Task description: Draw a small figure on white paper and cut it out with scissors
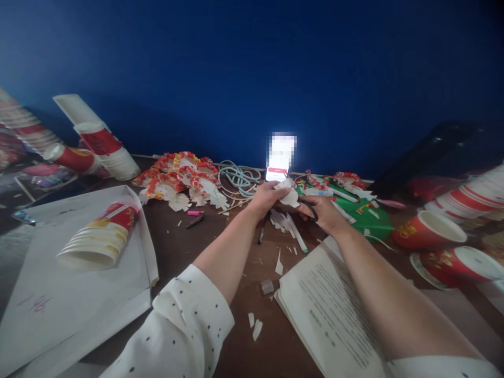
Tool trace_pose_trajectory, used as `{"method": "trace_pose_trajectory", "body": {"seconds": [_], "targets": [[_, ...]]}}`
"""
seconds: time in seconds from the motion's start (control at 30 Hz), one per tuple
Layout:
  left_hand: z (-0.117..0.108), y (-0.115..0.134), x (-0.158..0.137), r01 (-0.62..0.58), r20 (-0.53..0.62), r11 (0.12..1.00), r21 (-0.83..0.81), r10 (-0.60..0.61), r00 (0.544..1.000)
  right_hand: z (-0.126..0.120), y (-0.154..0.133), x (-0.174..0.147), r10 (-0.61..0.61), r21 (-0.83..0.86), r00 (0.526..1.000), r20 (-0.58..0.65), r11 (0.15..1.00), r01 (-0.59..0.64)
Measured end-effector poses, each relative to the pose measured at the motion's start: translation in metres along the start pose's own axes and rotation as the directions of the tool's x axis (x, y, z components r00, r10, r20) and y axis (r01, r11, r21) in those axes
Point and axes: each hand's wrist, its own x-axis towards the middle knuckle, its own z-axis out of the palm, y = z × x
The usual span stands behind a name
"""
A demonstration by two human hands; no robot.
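Observation:
Near the back middle of the table, my left hand (268,197) is closed on a small piece of white paper (289,196). My right hand (323,214) is closed round a pair of scissors with dark handles (311,208), whose blades point at the paper. How far the blades reach into the paper is hard to make out. Just beyond both hands stands a phone with a bright screen (280,157). White paper scraps (280,220) and a white marker with a green end (299,239) lie under the hands.
To the left is a heap of red-and-white paper cutouts (185,178) beside a light-blue cord (240,176). Stacked paper cups (103,236) lie on a white box (79,310). An open book (331,310) is below my right arm. More red cups (429,229) and a green disc (366,215) are rightward.

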Motion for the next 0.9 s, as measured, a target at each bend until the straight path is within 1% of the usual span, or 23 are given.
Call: {"method": "trace_pose_trajectory", "body": {"seconds": [0.13,0.37,0.57,0.7,0.8,0.9], "targets": [[0.0,-0.001,0.001,0.002,0.001,1.0,0.002,-0.002,1.0,0.001,0.0,0.0,0.008,0.015,1.0,-0.009,1.0,-0.008],[0.001,0.001,0.0,0.015,-0.021,1.0,-0.016,-0.016,1.0,0.003,-0.001,0.0,0.01,-0.016,1.0,-0.027,1.0,-0.01],[0.002,0.004,-0.003,0.014,-0.028,0.999,-0.035,-0.015,0.999,0.005,0.002,0.002,0.088,0.045,0.994,-0.071,0.995,-0.085],[0.002,0.004,-0.003,0.005,-0.068,1.0,-0.03,-0.007,0.998,0.008,0.006,0.003,0.105,0.085,0.979,-0.175,0.992,-0.091],[0.005,0.006,-0.005,0.039,-0.09,0.999,-0.026,-0.041,0.995,0.009,0.015,0.007,0.142,0.166,0.944,-0.299,0.981,-0.096],[0.009,0.011,-0.007,0.091,-0.087,0.994,-0.068,-0.097,0.992,0.009,0.026,0.012,0.135,0.243,0.923,-0.361,0.969,-0.047]]}}
